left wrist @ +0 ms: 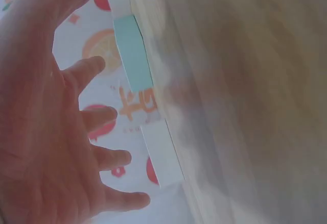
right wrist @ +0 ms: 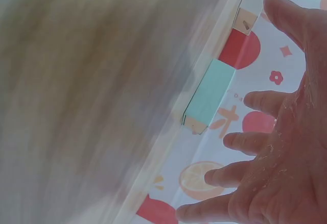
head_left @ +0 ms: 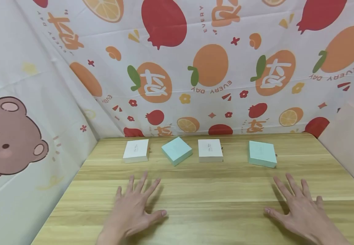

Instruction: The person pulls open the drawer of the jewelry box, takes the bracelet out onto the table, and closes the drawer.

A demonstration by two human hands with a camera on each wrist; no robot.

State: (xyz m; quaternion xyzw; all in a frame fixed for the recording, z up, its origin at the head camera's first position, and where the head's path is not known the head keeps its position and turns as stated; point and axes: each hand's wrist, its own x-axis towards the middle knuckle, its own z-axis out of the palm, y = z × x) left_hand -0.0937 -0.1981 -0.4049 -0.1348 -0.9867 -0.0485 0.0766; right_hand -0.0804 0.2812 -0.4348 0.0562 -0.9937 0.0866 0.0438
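Along the back of the wooden table lie several small flat boxes, spaced apart. From the left in the head view come a white box [head_left: 135,150], a mint-green box [head_left: 177,150] turned cornerwise, a second white box [head_left: 210,150] and a second mint-green box [head_left: 262,153]. My left hand [head_left: 133,207], fingers spread, is nearest the left white box and the first mint one, touching neither. The right hand [head_left: 304,211] is also spread, in front of the right mint box and apart from it. Both hands hold nothing.
The light wood table [head_left: 207,197] reaches back to a white cloth [head_left: 177,68] printed with oranges and pomegranates. At the left hangs a cloth with a brown bear [head_left: 10,136]. A pale surface [head_left: 351,136] borders the table on the right.
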